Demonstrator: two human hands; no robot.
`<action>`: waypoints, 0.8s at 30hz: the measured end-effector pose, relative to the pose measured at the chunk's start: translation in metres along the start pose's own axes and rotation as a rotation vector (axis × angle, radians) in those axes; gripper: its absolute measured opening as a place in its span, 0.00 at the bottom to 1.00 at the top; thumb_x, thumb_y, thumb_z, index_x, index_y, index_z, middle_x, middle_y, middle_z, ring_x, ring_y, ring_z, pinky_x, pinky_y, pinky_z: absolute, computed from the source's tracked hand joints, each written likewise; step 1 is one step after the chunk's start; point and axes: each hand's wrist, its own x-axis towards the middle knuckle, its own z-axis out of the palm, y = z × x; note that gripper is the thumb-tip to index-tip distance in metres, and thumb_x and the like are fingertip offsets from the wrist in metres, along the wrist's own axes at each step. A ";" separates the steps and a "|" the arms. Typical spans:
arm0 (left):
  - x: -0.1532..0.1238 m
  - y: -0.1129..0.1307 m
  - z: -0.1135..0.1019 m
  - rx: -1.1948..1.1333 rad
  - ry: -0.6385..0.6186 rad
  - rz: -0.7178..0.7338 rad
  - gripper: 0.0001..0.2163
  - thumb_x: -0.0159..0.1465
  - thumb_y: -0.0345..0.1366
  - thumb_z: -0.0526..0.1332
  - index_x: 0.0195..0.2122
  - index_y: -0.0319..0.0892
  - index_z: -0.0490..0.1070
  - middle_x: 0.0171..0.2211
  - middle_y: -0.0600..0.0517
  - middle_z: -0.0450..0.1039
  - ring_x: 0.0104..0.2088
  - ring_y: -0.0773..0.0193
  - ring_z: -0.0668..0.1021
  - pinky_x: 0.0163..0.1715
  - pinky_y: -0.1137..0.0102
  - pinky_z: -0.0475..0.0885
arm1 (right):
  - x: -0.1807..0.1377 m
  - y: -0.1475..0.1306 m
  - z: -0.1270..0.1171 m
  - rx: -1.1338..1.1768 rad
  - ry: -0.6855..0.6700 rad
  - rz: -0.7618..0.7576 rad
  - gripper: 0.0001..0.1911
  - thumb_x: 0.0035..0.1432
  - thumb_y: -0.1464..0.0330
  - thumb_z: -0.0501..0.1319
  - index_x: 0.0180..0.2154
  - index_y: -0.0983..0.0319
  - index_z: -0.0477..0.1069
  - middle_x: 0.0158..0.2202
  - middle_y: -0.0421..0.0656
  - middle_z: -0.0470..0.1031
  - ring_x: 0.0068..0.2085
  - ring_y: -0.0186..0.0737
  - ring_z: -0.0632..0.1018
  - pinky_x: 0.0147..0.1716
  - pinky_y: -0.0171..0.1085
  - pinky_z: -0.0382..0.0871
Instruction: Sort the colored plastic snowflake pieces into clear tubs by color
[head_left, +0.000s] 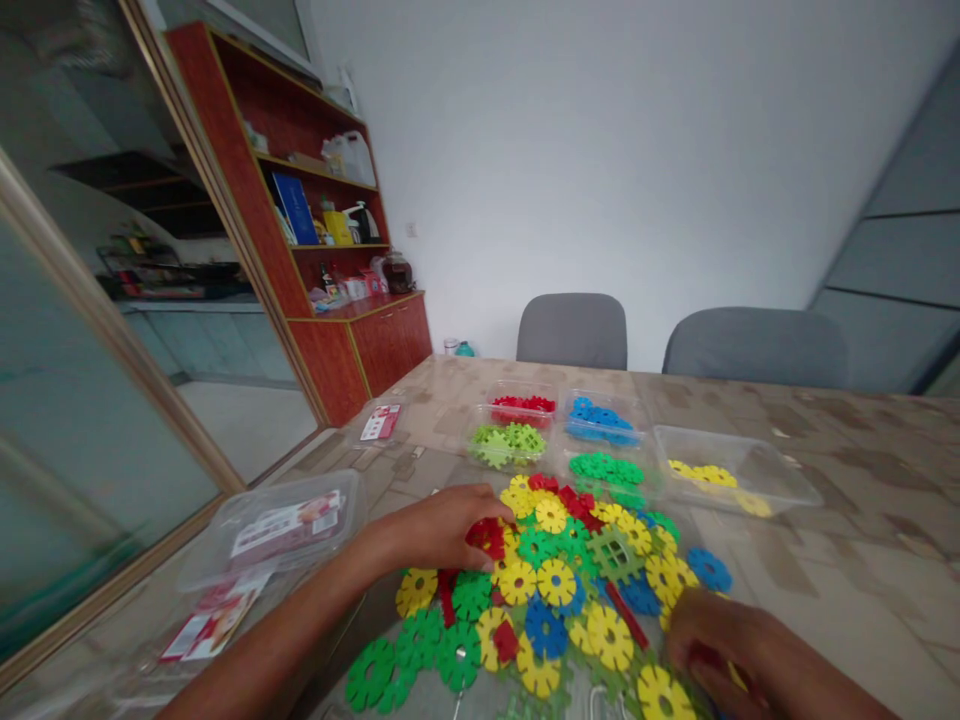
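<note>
Lower centre of frame: left hand pinches a red piece at the pile's left edge; right hand, lower right, closed on something red, unclear.

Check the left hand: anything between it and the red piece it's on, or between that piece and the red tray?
Nothing between them: the left hand already rests its fingertips on the red piece. Toward the tray of red pieces, the loose pile and the tray of light-green pieces lie in the direct line across the table.
</note>
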 end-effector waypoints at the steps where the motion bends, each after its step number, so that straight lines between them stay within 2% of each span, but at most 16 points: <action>1: -0.001 0.001 -0.002 -0.021 -0.008 0.014 0.25 0.57 0.37 0.70 0.57 0.46 0.71 0.48 0.48 0.73 0.47 0.54 0.76 0.47 0.68 0.68 | 0.001 0.002 0.000 -0.004 0.006 0.018 0.13 0.66 0.63 0.55 0.30 0.58 0.72 0.30 0.42 0.77 0.29 0.38 0.75 0.29 0.33 0.65; 6: -0.004 0.002 -0.009 -0.104 -0.020 0.044 0.21 0.59 0.37 0.67 0.55 0.44 0.72 0.44 0.49 0.76 0.42 0.57 0.77 0.41 0.71 0.68 | 0.006 0.009 0.004 0.005 -0.019 0.064 0.13 0.65 0.61 0.56 0.30 0.59 0.73 0.28 0.43 0.77 0.29 0.38 0.74 0.28 0.34 0.64; 11: -0.005 0.010 -0.007 -0.058 -0.023 0.035 0.20 0.60 0.37 0.68 0.54 0.45 0.72 0.48 0.49 0.75 0.46 0.53 0.77 0.47 0.68 0.68 | 0.008 0.006 0.004 0.067 0.029 0.001 0.11 0.64 0.60 0.57 0.34 0.56 0.74 0.32 0.43 0.79 0.30 0.41 0.77 0.29 0.36 0.68; 14: -0.006 0.024 -0.006 0.002 0.016 0.046 0.18 0.60 0.36 0.69 0.51 0.44 0.73 0.49 0.47 0.74 0.49 0.52 0.76 0.50 0.66 0.68 | 0.000 0.017 -0.006 0.022 0.021 0.108 0.11 0.61 0.58 0.58 0.37 0.53 0.78 0.37 0.46 0.82 0.36 0.48 0.81 0.35 0.39 0.74; 17: -0.010 0.040 -0.005 0.027 0.013 0.085 0.12 0.62 0.35 0.68 0.46 0.42 0.73 0.49 0.47 0.73 0.50 0.54 0.75 0.51 0.66 0.68 | -0.021 0.046 -0.013 -0.085 0.001 0.236 0.16 0.54 0.55 0.63 0.42 0.51 0.81 0.46 0.50 0.82 0.45 0.60 0.82 0.44 0.48 0.77; 20: -0.013 0.053 -0.003 0.005 -0.017 0.153 0.12 0.63 0.34 0.68 0.47 0.44 0.73 0.50 0.47 0.73 0.52 0.54 0.74 0.54 0.64 0.67 | -0.043 0.076 -0.003 -0.164 -0.040 0.295 0.26 0.47 0.57 0.67 0.51 0.49 0.78 0.57 0.52 0.75 0.55 0.68 0.75 0.53 0.58 0.71; 22: -0.013 0.056 0.000 -0.016 -0.022 0.190 0.14 0.63 0.33 0.68 0.49 0.46 0.72 0.50 0.48 0.73 0.53 0.55 0.74 0.54 0.64 0.67 | -0.049 0.085 0.011 -0.162 -0.004 0.274 0.32 0.44 0.61 0.69 0.54 0.48 0.76 0.60 0.51 0.72 0.58 0.69 0.72 0.54 0.59 0.69; 24: -0.013 0.057 0.002 -0.028 -0.034 0.212 0.15 0.62 0.33 0.69 0.49 0.46 0.72 0.50 0.48 0.74 0.52 0.55 0.75 0.53 0.65 0.68 | -0.045 0.084 0.026 -0.097 0.057 0.215 0.34 0.42 0.65 0.71 0.55 0.48 0.75 0.60 0.50 0.72 0.58 0.68 0.72 0.54 0.56 0.70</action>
